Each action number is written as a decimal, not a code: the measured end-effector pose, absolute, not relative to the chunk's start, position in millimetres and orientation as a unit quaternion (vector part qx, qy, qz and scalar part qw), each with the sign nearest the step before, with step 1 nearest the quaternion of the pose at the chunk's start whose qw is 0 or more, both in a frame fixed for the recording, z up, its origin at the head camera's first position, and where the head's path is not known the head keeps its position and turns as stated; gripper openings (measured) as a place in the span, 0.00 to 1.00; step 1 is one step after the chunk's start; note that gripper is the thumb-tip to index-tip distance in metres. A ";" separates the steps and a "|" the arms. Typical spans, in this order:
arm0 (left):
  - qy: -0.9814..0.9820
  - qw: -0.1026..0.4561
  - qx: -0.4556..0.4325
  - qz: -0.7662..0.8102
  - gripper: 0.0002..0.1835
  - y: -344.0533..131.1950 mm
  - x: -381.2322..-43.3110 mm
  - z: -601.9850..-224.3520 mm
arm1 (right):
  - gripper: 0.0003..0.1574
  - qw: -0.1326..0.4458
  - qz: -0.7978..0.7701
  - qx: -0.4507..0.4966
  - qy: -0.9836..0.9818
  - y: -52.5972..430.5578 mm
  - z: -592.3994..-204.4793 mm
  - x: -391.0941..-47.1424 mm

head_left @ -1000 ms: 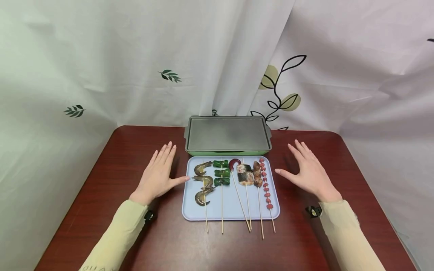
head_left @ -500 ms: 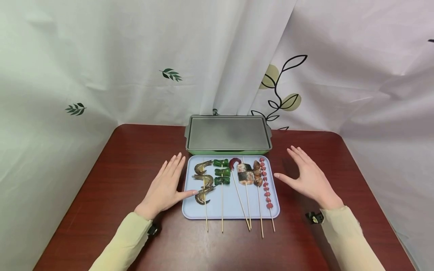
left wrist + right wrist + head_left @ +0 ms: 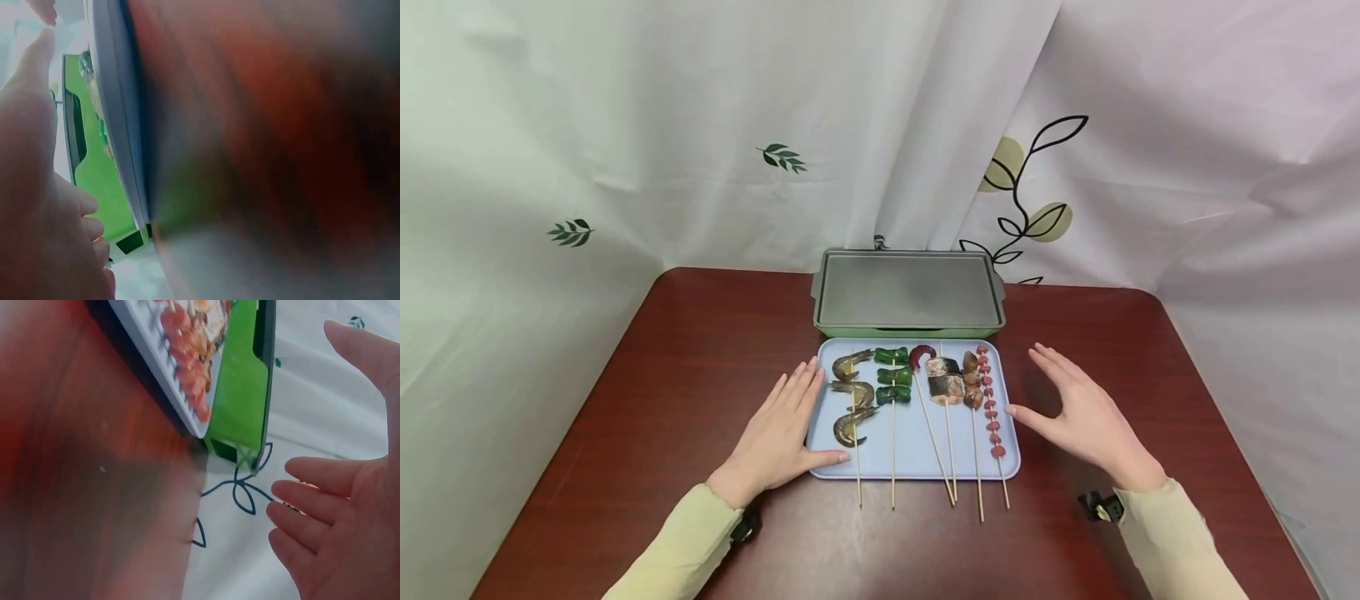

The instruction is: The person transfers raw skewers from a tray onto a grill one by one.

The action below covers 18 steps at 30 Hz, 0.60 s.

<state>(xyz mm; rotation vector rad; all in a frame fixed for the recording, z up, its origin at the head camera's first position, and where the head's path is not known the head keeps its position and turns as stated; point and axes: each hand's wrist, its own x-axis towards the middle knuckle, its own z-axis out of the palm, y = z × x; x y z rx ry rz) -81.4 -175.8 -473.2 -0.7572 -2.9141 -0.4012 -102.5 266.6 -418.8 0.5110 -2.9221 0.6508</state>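
A pale blue tray [image 3: 917,458] lies on the table, bearing several skewers. From left to right they carry shrimp [image 3: 854,394], green leafy rolls [image 3: 893,376], a dark red curled piece [image 3: 914,357], fish slices [image 3: 946,388], brown chunks [image 3: 972,387] and small red pieces [image 3: 997,451]. My left hand [image 3: 778,437] is at the tray's left side, fingers straight, thumb over its front left corner. On the other side my right hand [image 3: 1086,421] has its fingers extended and thumb spread, the thumb tip right at the tray's right edge. Neither hand holds anything.
Directly behind the tray stands a grey flat-topped griddle [image 3: 910,287], its green body [image 3: 240,394] showing in the right wrist view. A white curtain [image 3: 700,125] with leaf prints hangs behind the dark red table [image 3: 715,333]. Skewer sticks overhang the tray's front edge.
My left hand has moved right and toward me, its thumb now over the tray's front left corner. My right hand has shifted slightly toward me. Tray and skewers keep their arrangement.
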 end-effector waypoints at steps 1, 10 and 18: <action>-0.958 0.048 -0.249 -0.131 0.69 -175.1 -79.7 -473.4 | 0.60 0.051 0.216 0.170 -0.960 265.8 -419.3 -100.3; -0.965 -0.005 -0.237 -0.114 0.78 -171.4 -67.7 -474.3 | 0.60 0.051 0.219 0.192 -0.955 258.0 -421.2 -80.9; -0.966 -0.016 -0.234 -0.110 0.78 -170.6 -66.9 -474.8 | 0.57 0.036 0.235 0.187 -0.953 251.0 -417.2 -68.4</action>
